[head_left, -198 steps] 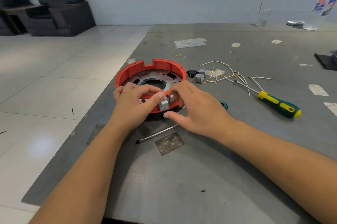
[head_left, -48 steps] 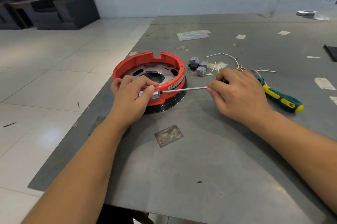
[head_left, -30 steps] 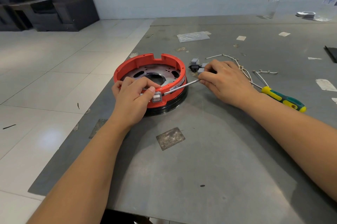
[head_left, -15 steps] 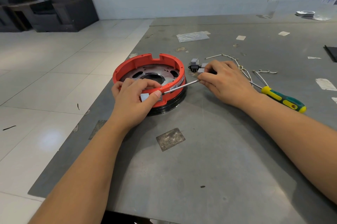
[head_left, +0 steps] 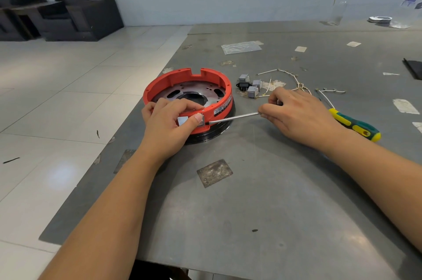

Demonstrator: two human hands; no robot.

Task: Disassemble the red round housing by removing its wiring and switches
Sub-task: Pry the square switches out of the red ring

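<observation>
Red housing (head_left: 219,88) near table (head_left: 251,211) left edge; hands (head_left: 169,124) crowd front rim.

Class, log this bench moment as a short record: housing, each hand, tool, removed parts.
housing: red housing on grey table
left hand: left hand grips near rim, thumb on a grey switch
right hand: right hand holds screwdriver
tool tip: at that switch
removed parts: loose switches, wires behind right hand
spare tool: yellow-green screwdriver
</observation>
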